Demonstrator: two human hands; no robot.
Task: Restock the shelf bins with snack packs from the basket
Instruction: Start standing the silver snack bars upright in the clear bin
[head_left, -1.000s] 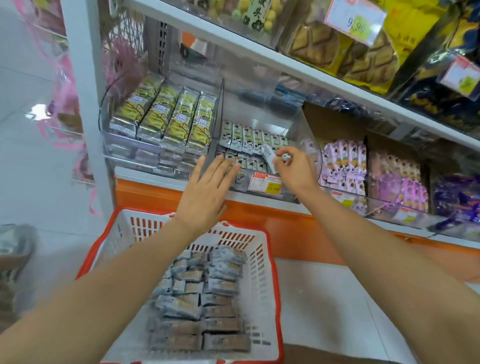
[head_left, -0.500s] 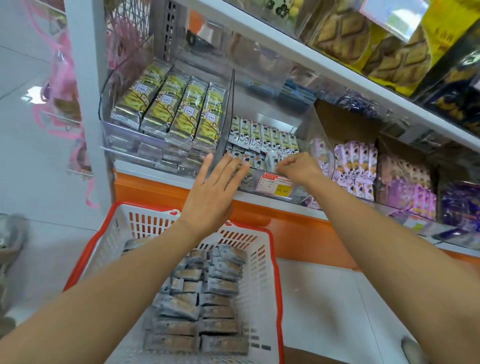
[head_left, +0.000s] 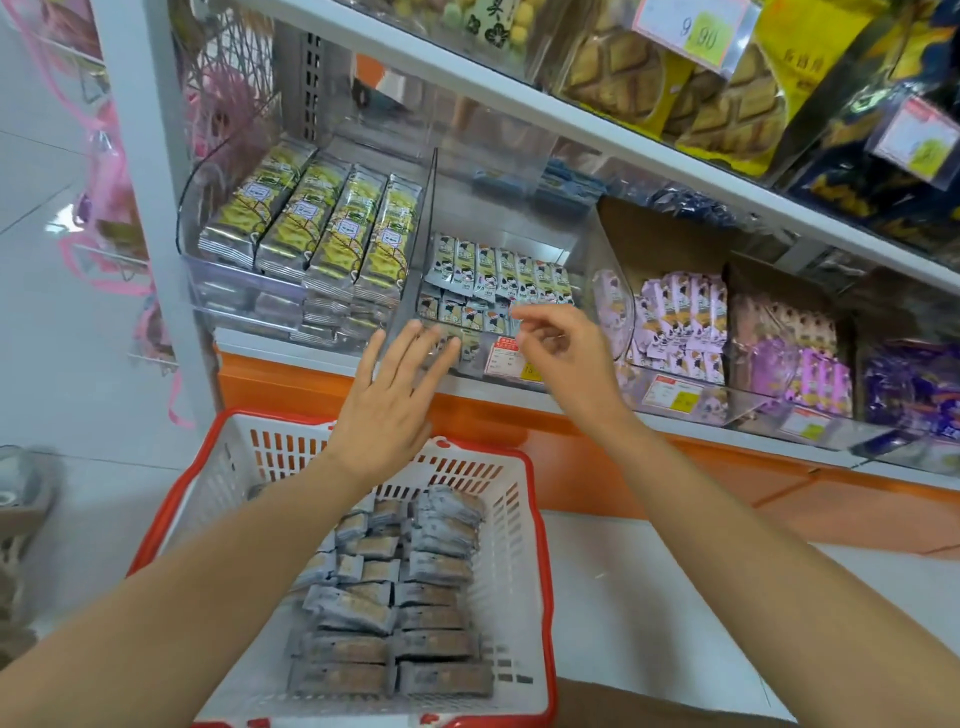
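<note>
Landmark: clear plastic shelf bin (head_left: 422, 234), holding small cream-and-black cartoon snack packs (head_left: 498, 273). Left hand (head_left: 384, 410) is before the bin's front wall, fingers straight and slightly spread; contact unclear. Right hand (head_left: 566, 358) is at the bin's front rim, fingers loosely curled, holding nothing. Below the bin sits a white slotted plastic basket with a red rim (head_left: 522, 525), with grey-brown foil snack packs (head_left: 395, 603) stacked inside.

Only the person's arms and hands show. The left forearm (head_left: 208, 582) and the right forearm (head_left: 753, 519) are bare along their whole visible length, smooth and slim, narrowing toward the wrists. The left hand (head_left: 387, 410) is bare too, seen from the back, with long slender fingers and faint knuckle creases. The right hand (head_left: 563, 358) is likewise bare, its fingertips blurred. A flat brown patch (head_left: 649, 706) at the bottom edge, beside the right forearm, may be clothing; that cannot be told.
</note>
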